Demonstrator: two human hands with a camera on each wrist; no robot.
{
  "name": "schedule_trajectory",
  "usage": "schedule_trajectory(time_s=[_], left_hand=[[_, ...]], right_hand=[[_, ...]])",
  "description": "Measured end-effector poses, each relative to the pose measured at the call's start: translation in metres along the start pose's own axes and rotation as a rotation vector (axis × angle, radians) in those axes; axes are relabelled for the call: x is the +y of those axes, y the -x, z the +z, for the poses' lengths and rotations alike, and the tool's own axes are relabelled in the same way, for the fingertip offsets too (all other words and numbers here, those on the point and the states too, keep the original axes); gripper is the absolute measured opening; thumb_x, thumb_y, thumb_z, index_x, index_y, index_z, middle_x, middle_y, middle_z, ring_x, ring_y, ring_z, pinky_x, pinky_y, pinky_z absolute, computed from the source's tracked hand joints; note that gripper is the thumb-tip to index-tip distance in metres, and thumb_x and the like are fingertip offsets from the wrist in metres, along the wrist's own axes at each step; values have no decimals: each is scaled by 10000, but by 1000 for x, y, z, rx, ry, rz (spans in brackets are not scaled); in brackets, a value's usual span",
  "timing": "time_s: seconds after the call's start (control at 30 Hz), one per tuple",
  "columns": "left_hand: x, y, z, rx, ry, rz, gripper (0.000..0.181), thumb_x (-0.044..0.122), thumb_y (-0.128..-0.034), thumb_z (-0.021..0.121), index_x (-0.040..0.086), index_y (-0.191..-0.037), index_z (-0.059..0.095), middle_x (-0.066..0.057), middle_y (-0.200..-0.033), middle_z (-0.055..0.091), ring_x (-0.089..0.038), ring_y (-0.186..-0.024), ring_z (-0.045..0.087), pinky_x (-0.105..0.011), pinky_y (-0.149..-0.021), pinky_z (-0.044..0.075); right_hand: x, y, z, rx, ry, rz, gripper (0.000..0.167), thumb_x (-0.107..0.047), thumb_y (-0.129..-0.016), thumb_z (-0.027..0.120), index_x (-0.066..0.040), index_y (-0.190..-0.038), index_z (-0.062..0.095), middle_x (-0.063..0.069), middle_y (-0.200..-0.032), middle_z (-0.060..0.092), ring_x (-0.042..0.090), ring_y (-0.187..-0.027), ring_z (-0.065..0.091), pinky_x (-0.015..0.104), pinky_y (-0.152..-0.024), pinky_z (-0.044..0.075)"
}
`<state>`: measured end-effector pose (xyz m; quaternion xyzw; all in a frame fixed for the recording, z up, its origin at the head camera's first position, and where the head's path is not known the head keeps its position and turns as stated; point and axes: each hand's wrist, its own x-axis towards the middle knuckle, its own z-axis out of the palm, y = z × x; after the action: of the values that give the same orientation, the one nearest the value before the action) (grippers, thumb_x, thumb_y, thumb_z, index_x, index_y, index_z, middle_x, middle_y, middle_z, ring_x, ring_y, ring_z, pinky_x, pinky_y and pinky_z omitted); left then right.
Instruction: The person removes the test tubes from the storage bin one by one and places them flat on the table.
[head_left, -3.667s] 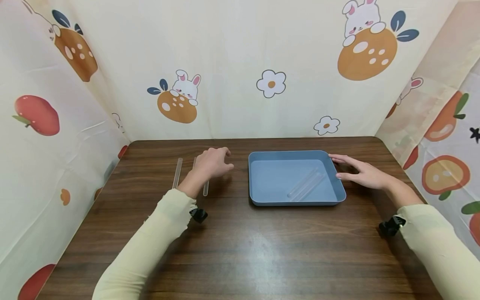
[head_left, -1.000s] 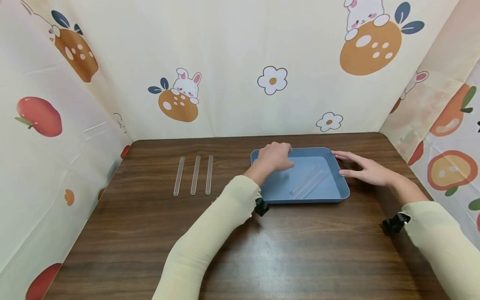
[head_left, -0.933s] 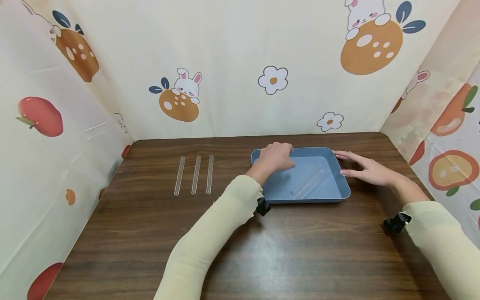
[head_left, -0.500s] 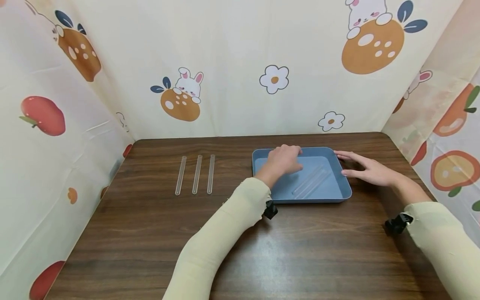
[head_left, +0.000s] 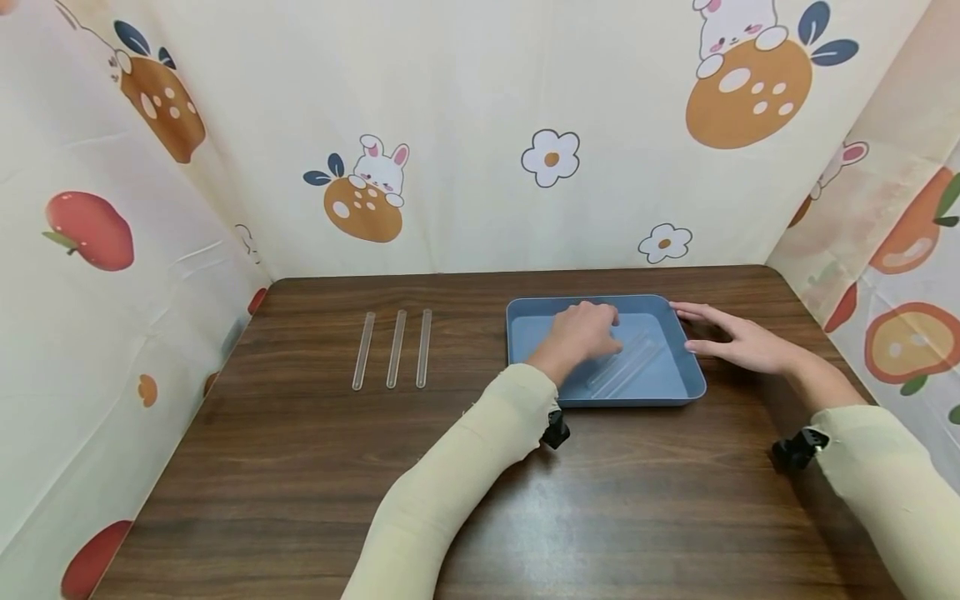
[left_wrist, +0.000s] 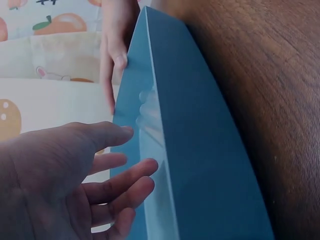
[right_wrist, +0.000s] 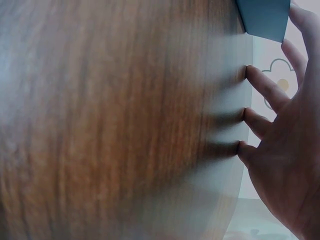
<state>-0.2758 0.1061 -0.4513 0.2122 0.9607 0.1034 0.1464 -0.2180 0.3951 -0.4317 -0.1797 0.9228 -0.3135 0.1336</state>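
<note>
A blue tray (head_left: 630, 403) stands right of the table's middle, with clear test tubes (head_left: 626, 367) lying slanted inside it. Rounded tube ends (left_wrist: 149, 110) show past the rim in the left wrist view. My left hand (head_left: 583, 333) hovers over the tray, just left of those tubes. Its fingers (left_wrist: 127, 175) are loosely bent and hold nothing. My right hand (head_left: 738, 340) rests spread at the tray's right side, thumb and forefinger at the rim. In the right wrist view, other fingertips (right_wrist: 247, 72) of it touch the table.
Three clear test tubes lie side by side on the left of the wooden table (head_left: 300, 467): one at the left (head_left: 363, 350), a middle tube (head_left: 397, 348) and a right-hand tube (head_left: 424, 348). A printed curtain (head_left: 465, 125) hangs close behind the table.
My left hand has moved right, away from the row of tubes on the table, and come over the tray. Since half a second ago it has shifted closer to the tubes inside. The right hand stays.
</note>
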Motion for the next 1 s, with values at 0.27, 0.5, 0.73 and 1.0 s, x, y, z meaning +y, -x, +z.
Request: schedule_trajectory(time_s=[0.27,0.5,0.73,1.0], left_hand=[[13,5,1,-14,-62,-11,475,587,-1063,702,456,-1517,654,208,-1487,709,-67,-1056,715,-306,-866,612],[18,3,2,-29,-89,-14,457,571,-1071,695,468,-1514,656,207,-1481,713,-75,-1005,701,-316,-810,610],[18,2,3,-31,-111,-10,369,566,-1067,706,448,-1417,710,196,-1362,749,-69,-913,691,-302,-716,576],[13,2,7,-50,-101,-18,186,584,-1055,717,409,-1119,725,177,-1110,730,-91,-863,636,-314,-689,513]], right_hand=[[2,-1,-1,5,-9,-8,793,-250,-1106,723,-240,-1788,319,237,-1786,444,529,-1624,370,810,-1200,321],[2,-2,-2,7,-9,-9,785,-243,-1104,726,-245,-1784,333,232,-1782,454,503,-1610,384,782,-1206,329],[0,-1,-3,5,-10,-14,790,-249,-1105,725,-242,-1786,325,242,-1783,447,522,-1598,392,793,-1201,330],[2,-1,-2,0,-7,-12,795,-258,-1105,726,-248,-1789,321,230,-1787,447,527,-1613,374,797,-1204,323]])
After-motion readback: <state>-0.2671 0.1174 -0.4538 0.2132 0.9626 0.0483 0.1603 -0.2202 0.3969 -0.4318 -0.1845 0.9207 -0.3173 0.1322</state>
